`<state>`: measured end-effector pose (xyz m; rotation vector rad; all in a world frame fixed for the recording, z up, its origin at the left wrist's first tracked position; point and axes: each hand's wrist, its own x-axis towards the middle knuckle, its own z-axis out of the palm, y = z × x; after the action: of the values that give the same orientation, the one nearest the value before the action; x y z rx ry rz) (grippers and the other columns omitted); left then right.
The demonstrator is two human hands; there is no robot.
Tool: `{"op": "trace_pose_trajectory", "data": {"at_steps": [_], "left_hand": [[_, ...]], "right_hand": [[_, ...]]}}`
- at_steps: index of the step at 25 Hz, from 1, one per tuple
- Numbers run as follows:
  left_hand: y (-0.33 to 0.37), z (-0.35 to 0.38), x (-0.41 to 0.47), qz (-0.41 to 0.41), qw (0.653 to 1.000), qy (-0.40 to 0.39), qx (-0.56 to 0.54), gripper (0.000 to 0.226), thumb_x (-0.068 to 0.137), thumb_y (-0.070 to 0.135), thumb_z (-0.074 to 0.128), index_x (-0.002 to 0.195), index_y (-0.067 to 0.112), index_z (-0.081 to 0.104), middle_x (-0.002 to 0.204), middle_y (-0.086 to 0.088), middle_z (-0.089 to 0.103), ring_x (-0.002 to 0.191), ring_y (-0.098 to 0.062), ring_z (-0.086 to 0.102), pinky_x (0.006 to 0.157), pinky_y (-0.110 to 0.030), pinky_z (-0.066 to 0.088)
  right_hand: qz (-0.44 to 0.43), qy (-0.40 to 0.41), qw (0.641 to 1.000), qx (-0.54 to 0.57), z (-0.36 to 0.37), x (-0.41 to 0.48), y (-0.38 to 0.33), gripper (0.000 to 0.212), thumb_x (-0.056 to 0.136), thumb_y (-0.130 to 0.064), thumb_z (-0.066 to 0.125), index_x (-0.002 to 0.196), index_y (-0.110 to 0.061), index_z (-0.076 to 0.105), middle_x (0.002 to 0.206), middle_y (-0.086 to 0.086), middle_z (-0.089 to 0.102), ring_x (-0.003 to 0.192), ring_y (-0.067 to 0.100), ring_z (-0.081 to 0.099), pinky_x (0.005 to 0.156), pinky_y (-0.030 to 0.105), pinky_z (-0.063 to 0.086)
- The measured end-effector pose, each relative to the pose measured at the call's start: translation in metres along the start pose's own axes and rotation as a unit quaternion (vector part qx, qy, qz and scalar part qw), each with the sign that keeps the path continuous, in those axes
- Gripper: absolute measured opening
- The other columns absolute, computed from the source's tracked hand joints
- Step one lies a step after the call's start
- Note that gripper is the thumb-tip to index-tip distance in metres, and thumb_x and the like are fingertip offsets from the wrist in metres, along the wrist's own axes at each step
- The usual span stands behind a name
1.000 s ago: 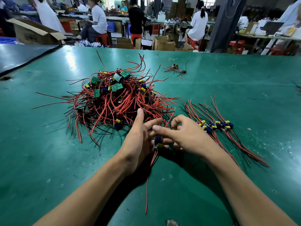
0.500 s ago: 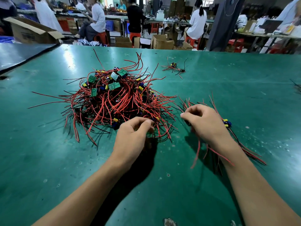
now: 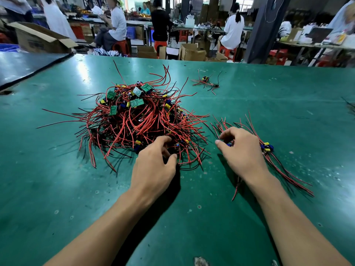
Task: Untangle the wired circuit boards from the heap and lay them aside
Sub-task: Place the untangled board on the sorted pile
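Clamping heap wires, left grip, right grip curled on board, stray bundle beyond

The table in front of you wears a smooth green mat with a soft sheen, bright where the light falls and speckled with pale scuffs and small pits near you. The heap is wire in glossy red and black plastic insulation, and its boards show a matt green face. In the laid-aside bundle, the capacitors carry shiny blue and yellow sleeves. Beyond the table, the box is plain matt brown cardboard and the stools are smooth red plastic.
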<state>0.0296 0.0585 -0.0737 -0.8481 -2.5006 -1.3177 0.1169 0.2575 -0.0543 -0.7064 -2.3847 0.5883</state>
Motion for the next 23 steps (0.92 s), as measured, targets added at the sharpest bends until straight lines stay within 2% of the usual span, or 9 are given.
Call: {"op": "trace_pose_trajectory", "data": {"at_steps": [3, 7, 10, 12, 14, 16, 19, 21, 23], "left_hand": [[0.002, 0.001, 0.001, 0.002, 0.999, -0.018, 0.029, 0.048, 0.086, 0.031, 0.067, 0.133, 0.028, 0.057, 0.088, 0.007, 0.069, 0.075, -0.021, 0.062, 0.076, -0.035, 0.052], [0.001, -0.002, 0.001, -0.004, 0.999, 0.009, 0.036, 0.025, 0.085, 0.030, 0.069, 0.108, 0.022, 0.069, 0.080, 0.007, 0.068, 0.079, -0.020, 0.064, 0.075, -0.037, 0.053], [0.000, -0.002, 0.003, -0.033, 0.998, -0.011, 0.048, 0.022, 0.085, 0.036, 0.067, 0.103, 0.024, 0.073, 0.078, 0.004, 0.070, 0.078, -0.021, 0.065, 0.074, -0.037, 0.055], [0.000, -0.003, 0.003, -0.037, 0.999, -0.004, 0.018, 0.014, 0.086, 0.034, 0.067, 0.092, 0.025, 0.075, 0.071, 0.006, 0.070, 0.071, -0.018, 0.066, 0.071, -0.036, 0.055], [-0.001, -0.004, 0.002, -0.020, 1.000, 0.016, -0.012, 0.009, 0.086, 0.029, 0.069, 0.085, 0.023, 0.076, 0.065, 0.008, 0.068, 0.064, -0.015, 0.064, 0.066, -0.034, 0.054], [0.001, -0.004, 0.001, 0.021, 0.998, 0.027, -0.045, 0.007, 0.086, 0.022, 0.071, 0.081, 0.020, 0.076, 0.059, 0.010, 0.065, 0.057, -0.006, 0.060, 0.060, -0.026, 0.049], [0.012, -0.005, -0.003, 0.090, 0.991, 0.042, -0.091, 0.007, 0.084, 0.019, 0.071, 0.078, 0.018, 0.075, 0.058, 0.015, 0.062, 0.052, 0.003, 0.055, 0.055, -0.015, 0.041], [0.016, -0.005, -0.005, 0.118, 0.985, 0.049, -0.115, 0.008, 0.084, 0.019, 0.070, 0.081, 0.016, 0.076, 0.065, 0.013, 0.068, 0.058, 0.003, 0.059, 0.057, -0.014, 0.045], [0.015, -0.006, -0.005, 0.137, 0.981, 0.053, -0.126, 0.008, 0.084, 0.018, 0.070, 0.083, 0.015, 0.077, 0.071, 0.012, 0.070, 0.062, 0.002, 0.062, 0.060, -0.016, 0.048]], "right_hand": [[-0.047, -0.058, 0.997, 0.035, 0.007, -0.004, -0.010, 0.006, 0.089, -0.026, 0.073, 0.087, -0.020, 0.072, 0.084, -0.004, 0.070, 0.077, 0.015, 0.062, 0.079, 0.030, 0.050], [-0.020, -0.084, 0.996, -0.018, 0.011, -0.005, -0.006, 0.016, 0.093, -0.034, 0.066, 0.098, -0.021, 0.074, 0.102, 0.003, 0.071, 0.094, 0.023, 0.064, 0.089, 0.038, 0.051], [-0.018, -0.054, 0.998, -0.014, 0.009, -0.004, -0.004, 0.016, 0.093, -0.033, 0.066, 0.096, -0.020, 0.074, 0.100, 0.003, 0.072, 0.092, 0.023, 0.064, 0.088, 0.038, 0.052], [-0.028, -0.043, 0.998, 0.025, 0.009, -0.005, -0.008, 0.012, 0.093, -0.030, 0.068, 0.092, -0.020, 0.075, 0.091, -0.003, 0.072, 0.083, 0.016, 0.064, 0.084, 0.032, 0.051], [-0.038, -0.027, 0.994, 0.100, 0.008, -0.008, -0.017, 0.008, 0.092, -0.026, 0.070, 0.089, -0.020, 0.074, 0.079, -0.013, 0.069, 0.070, 0.001, 0.060, 0.072, 0.015, 0.047], [-0.042, -0.023, 0.981, 0.189, 0.006, -0.010, -0.023, 0.007, 0.092, -0.023, 0.072, 0.085, -0.021, 0.072, 0.067, -0.012, 0.065, 0.060, 0.000, 0.056, 0.062, 0.012, 0.042], [-0.046, -0.136, 0.960, 0.240, 0.004, -0.013, -0.028, 0.008, 0.088, -0.017, 0.076, 0.091, -0.024, 0.072, 0.069, -0.005, 0.067, 0.060, 0.009, 0.057, 0.061, 0.025, 0.048], [-0.070, -0.222, 0.949, 0.215, 0.007, -0.016, -0.030, 0.026, 0.085, -0.018, 0.079, 0.108, -0.028, 0.070, 0.077, -0.007, 0.067, 0.060, 0.011, 0.054, 0.063, 0.028, 0.048], [-0.081, -0.238, 0.943, 0.219, 0.010, -0.018, -0.030, 0.041, 0.083, -0.025, 0.082, 0.120, -0.029, 0.066, 0.085, -0.009, 0.066, 0.060, 0.010, 0.053, 0.064, 0.028, 0.048]]}}
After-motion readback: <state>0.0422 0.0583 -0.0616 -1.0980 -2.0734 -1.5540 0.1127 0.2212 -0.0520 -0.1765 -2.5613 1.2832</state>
